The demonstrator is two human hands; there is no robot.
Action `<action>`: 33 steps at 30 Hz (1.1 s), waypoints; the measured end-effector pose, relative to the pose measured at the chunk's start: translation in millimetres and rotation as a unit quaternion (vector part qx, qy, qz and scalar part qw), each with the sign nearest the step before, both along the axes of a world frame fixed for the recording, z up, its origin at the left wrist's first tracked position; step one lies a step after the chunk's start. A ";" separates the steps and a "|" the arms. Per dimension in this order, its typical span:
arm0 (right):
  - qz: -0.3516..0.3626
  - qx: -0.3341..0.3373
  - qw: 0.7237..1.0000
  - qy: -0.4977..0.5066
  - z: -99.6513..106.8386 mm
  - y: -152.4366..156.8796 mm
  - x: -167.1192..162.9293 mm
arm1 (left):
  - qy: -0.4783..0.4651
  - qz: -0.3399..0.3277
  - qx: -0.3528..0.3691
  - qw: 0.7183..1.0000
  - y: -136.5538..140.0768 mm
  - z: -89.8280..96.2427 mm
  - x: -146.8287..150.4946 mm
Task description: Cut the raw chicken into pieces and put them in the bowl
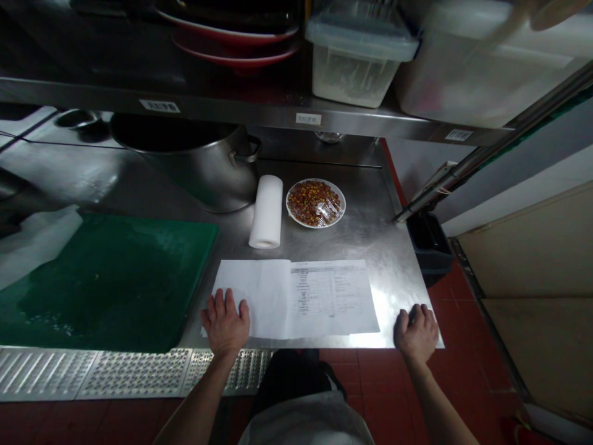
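My left hand lies flat with spread fingers on the left page of an open paper booklet. The right page carries a printed table with small text, too fine to read. At the right front corner of the steel counter, my right hand rests with its fingers curled in. A dark patch shows beside its thumb; whether it is a shadow or a thing in the hand is hidden. Behind the booklet stand a white paper roll, lying on its side, and a plate of reddish-yellow bits under cling film.
To the left is a green cutting board with a translucent plastic bag on it. A large steel pot stands behind. Overhead, a shelf holds plastic tubs and red dishes. A dark bin stands right.
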State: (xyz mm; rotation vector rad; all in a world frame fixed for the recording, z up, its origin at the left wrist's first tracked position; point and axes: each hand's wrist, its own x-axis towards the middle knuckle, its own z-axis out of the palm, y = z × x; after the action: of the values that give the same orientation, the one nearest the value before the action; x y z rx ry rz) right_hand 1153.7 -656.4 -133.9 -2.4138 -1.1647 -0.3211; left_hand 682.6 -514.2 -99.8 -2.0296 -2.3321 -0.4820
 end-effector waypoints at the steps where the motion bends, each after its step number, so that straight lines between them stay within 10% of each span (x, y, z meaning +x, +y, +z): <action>1: -0.001 -0.001 1.000 0.002 0.5 0.1 -0.2 | 0.001 0.000 0.001 1.000 0.1 0.4 0.2; 33: 0.006 -0.003 1.000 0.001 0.6 -0.7 0.7 | -0.002 0.001 -0.010 1.000 -0.9 4.7 1.8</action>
State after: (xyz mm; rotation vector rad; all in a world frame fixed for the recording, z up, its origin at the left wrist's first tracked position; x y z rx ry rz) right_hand 1154.3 -657.1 -133.3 -2.4113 -1.1801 -0.3130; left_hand 684.4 -515.1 -95.1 -2.0373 -2.3504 -0.4646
